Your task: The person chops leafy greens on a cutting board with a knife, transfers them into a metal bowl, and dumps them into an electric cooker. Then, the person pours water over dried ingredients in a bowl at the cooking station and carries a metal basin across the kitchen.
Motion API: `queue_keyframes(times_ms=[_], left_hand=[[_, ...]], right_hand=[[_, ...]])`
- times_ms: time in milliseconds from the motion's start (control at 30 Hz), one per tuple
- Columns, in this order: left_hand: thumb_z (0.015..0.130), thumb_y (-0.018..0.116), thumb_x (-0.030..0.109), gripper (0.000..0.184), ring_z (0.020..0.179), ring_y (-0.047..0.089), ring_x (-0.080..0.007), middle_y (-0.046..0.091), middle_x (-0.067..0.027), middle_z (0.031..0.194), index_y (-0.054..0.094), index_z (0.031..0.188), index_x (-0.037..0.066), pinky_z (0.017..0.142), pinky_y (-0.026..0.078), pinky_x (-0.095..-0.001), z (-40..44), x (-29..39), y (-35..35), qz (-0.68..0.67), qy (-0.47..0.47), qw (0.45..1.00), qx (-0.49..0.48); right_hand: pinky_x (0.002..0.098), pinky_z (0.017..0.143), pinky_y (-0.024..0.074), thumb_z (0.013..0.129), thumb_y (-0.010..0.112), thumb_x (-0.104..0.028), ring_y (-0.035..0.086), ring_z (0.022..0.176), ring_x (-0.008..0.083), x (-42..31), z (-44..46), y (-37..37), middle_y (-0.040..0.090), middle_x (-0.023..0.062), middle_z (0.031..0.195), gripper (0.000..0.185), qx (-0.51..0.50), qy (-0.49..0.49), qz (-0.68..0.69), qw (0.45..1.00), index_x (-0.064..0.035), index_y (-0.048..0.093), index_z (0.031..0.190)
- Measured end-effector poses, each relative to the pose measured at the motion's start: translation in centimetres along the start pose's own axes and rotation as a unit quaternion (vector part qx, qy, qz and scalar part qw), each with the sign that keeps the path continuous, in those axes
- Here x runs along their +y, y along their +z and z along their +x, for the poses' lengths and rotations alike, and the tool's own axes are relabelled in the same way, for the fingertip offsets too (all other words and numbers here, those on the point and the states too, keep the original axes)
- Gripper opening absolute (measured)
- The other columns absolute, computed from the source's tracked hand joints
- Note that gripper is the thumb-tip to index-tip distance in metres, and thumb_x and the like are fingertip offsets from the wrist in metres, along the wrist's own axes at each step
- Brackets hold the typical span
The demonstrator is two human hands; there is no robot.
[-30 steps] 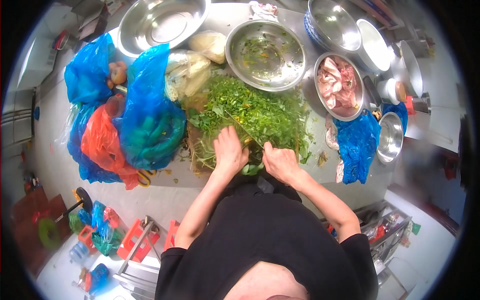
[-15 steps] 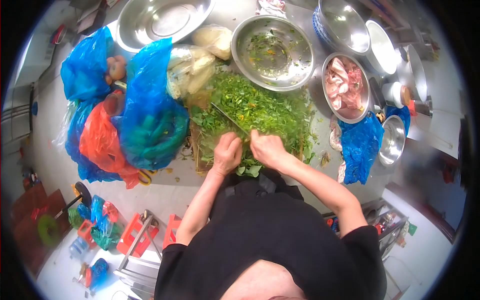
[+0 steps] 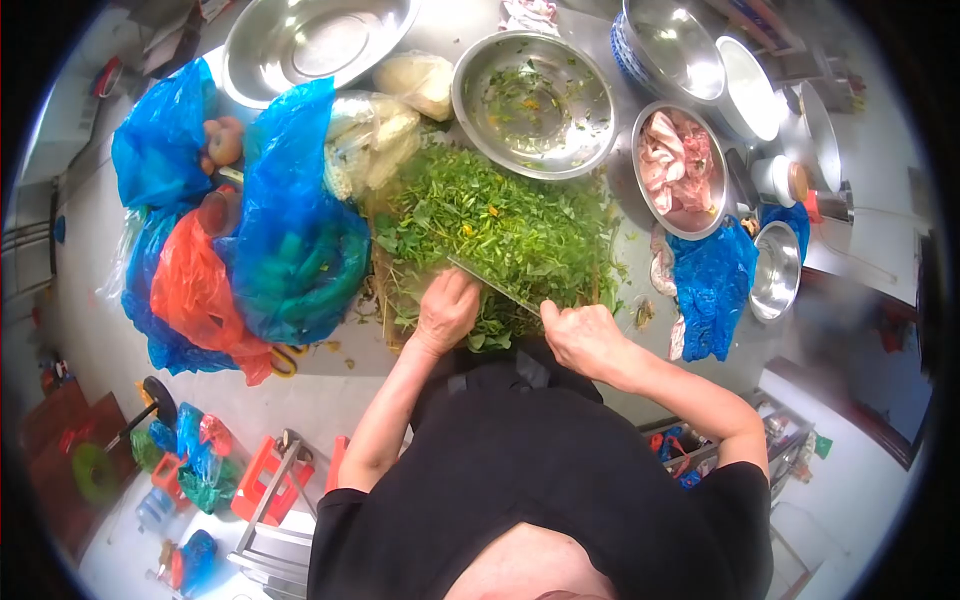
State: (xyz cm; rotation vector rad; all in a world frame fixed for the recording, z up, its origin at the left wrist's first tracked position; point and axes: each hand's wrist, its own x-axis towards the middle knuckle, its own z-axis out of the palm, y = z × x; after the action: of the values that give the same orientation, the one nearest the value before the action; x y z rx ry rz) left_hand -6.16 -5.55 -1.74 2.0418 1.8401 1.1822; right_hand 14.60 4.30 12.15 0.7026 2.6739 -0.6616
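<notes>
A broad heap of chopped leafy greens (image 3: 500,210) covers most of a cutting board (image 3: 388,300), whose left edge shows. My right hand (image 3: 585,343) is closed round the handle of a knife (image 3: 495,285). The thin blade slants up and left across the near part of the heap, its tip just above the knuckles of my left hand (image 3: 447,310). That hand is curled and presses down on greens at the near left of the board. Uncut-looking leaves (image 3: 488,333) lie between both hands, close to my body.
Beyond the board stands a metal basin (image 3: 600,150) with leaf scraps. A bowl of raw meat (image 3: 688,172) is to the right, near a blue plastic bag (image 3: 712,290). Blue bags (image 3: 300,220) and a red bag (image 3: 195,285) crowd the left. Yellow-handled scissors (image 3: 284,362) lie near the table edge.
My right hand has drawn the knife right and towards my body, so the blade now lies nearer. My left hand stays curled on the greens, slightly further left. The whole view has shifted slightly.
</notes>
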Motion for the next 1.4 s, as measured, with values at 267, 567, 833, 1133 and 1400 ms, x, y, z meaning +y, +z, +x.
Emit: queue_keyframes(times_ms=[267,567,833,1133,1400], left_hand=[[0.071,0.067,-0.003,0.021,0.081,0.062,-0.0313,0.062,-0.0126,0.094,0.064,0.092,0.002,0.067,0.052,-0.038,-1.0,-0.2,0.8,-0.039,-0.032,0.998,0.031],[0.07,0.067,0.004,0.025,0.094,0.061,-0.0266,0.061,-0.0083,0.102,0.068,0.095,0.004,0.076,0.049,-0.0376,-1.4,0.7,0.5,0.097,0.001,0.995,0.034],[0.07,0.066,0.001,0.026,0.088,0.061,-0.0286,0.062,-0.0102,0.101,0.068,0.095,0.003,0.072,0.05,-0.0369,-1.8,0.0,1.5,0.021,-0.019,0.999,0.022],[0.071,0.068,-0.001,0.024,0.092,0.062,-0.0291,0.064,-0.0095,0.103,0.067,0.094,0.004,0.078,0.049,-0.0397,-2.8,1.3,0.6,0.051,-0.031,0.997,0.048],[0.068,0.067,-0.007,0.026,0.087,0.061,-0.0335,0.062,-0.0127,0.096,0.063,0.093,0.001,0.073,0.052,-0.041,-2.9,0.7,1.4,-0.005,-0.062,0.997,0.047]], right_hand=[[0.0462,0.048,0.051,0.086,0.06,-0.01,0.065,0.054,0.0363,2.6,7.3,8.9,0.06,0.0162,0.056,0.014,0.105,-0.029,0.036,0.993,-0.0005,0.05,0.086],[0.0483,0.048,0.0497,0.084,0.057,-0.006,0.064,0.051,0.0367,0.7,1.1,-0.9,0.059,0.0178,0.055,0.011,-0.021,-0.014,0.009,1.0,0.0021,0.049,0.086],[0.0483,0.05,0.0504,0.087,0.058,-0.008,0.064,0.054,0.0381,2.4,5.9,7.7,0.06,0.017,0.056,0.012,0.069,-0.029,0.053,0.996,0.0017,0.051,0.089],[0.0453,0.048,0.05,0.082,0.061,-0.006,0.065,0.053,0.0347,0.4,1.1,0.5,0.061,0.0156,0.057,0.014,0.025,-0.05,0.009,0.998,0.0009,0.05,0.086],[0.0426,0.047,0.0514,0.078,0.062,-0.004,0.066,0.053,0.0328,1.6,5.2,7.7,0.06,0.0143,0.056,0.014,0.044,-0.055,0.003,0.997,0.0014,0.05,0.086]])
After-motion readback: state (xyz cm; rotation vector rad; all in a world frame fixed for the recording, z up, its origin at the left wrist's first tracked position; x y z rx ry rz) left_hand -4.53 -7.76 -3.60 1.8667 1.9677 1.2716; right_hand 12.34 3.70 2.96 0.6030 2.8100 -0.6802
